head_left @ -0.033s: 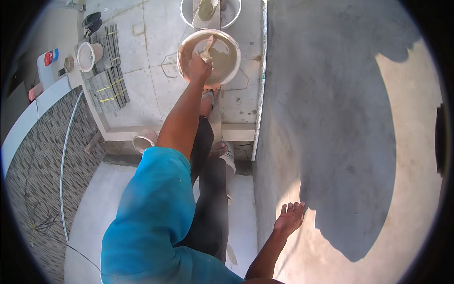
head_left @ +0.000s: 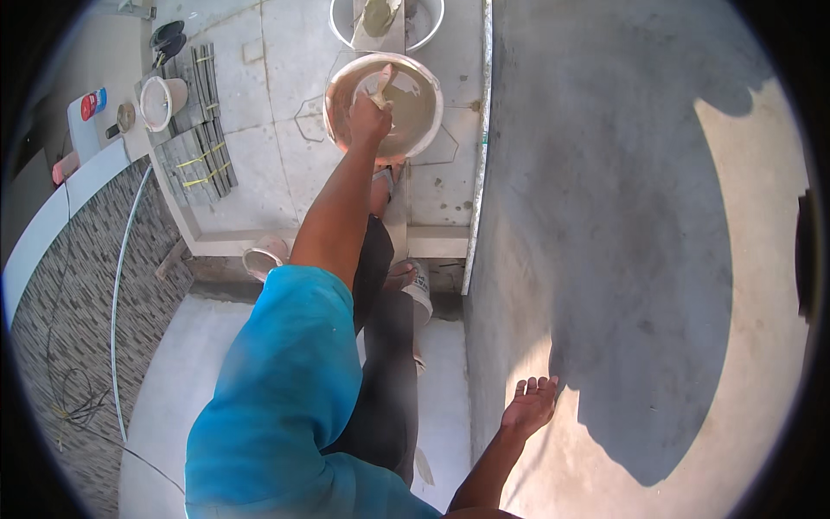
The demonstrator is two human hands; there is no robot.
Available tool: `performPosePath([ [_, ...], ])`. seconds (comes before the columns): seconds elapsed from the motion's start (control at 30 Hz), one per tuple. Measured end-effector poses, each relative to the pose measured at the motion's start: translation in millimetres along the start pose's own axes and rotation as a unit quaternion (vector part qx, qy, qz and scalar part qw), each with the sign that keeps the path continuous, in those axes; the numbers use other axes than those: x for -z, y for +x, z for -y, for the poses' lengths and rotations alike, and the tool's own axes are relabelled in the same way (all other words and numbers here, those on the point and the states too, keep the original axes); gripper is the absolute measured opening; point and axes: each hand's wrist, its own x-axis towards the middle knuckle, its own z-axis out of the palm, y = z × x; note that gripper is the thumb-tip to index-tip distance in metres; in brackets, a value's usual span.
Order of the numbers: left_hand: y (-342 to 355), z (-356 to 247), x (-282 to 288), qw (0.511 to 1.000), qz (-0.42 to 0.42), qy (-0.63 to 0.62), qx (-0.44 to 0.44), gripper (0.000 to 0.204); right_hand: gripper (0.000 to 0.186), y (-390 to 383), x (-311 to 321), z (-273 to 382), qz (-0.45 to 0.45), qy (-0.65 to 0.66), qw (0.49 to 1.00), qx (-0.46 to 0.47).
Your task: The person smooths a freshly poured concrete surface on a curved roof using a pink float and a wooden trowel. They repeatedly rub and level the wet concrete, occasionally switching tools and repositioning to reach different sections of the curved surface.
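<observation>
My left hand [head_left: 368,121] is closed around what looks like a paint brush [head_left: 383,82], held over a round bucket [head_left: 438,111] of grey-brown wet mix. The brush has a pale middle and an orange-brown end; my fingers hide part of it. Lower right, my right hand [head_left: 529,405] is empty, its fingers stretched out and apart. It appears to rest against the smooth wall [head_left: 631,259], beside the edge of a large shadow. One foot in a sandal stands just below the bucket.
A second white bucket [head_left: 432,35] stands beyond, with a board carrying grey mortar [head_left: 378,17] across it. Bundled grey strips [head_left: 203,156] and a small white bucket [head_left: 164,102] lie left. A printed white bucket [head_left: 421,298] is by my legs. Loose cables [head_left: 78,406] hang lower left.
The view has shifted very slightly, and my right hand appears a little lower. The left hand keeps its hold on the brush over the bucket.
</observation>
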Motion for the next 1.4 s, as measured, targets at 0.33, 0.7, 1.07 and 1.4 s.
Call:
performPosePath([
  [0.33, 52.0, 33.6, -20.0, 0.986, 0.124, 0.087, -0.070, 0.033, 0.026, 11.8, -23.9, 7.6, -0.087, 0.048, 0.993, -0.063],
  [0.7, 48.5, 16.3, -39.8, 0.944, 0.063, 0.217, -0.240, 0.049, 0.026, 18.4, -33.5, 18.0, -0.062, 0.007, 0.995, -0.079],
  [1.07, -45.2, 3.6, 88.4, 0.936, 0.005, -0.069, -0.344, 0.018, 0.025, 26.3, -31.1, 14.2, -0.085, 0.116, 0.984, -0.104],
  [1.4, -52.9, -2.3, 94.7, 0.963, -0.016, -0.180, -0.199, 0.018, 0.029, 17.8, -32.1, 12.8, -0.059, 0.114, 0.989, -0.072],
])
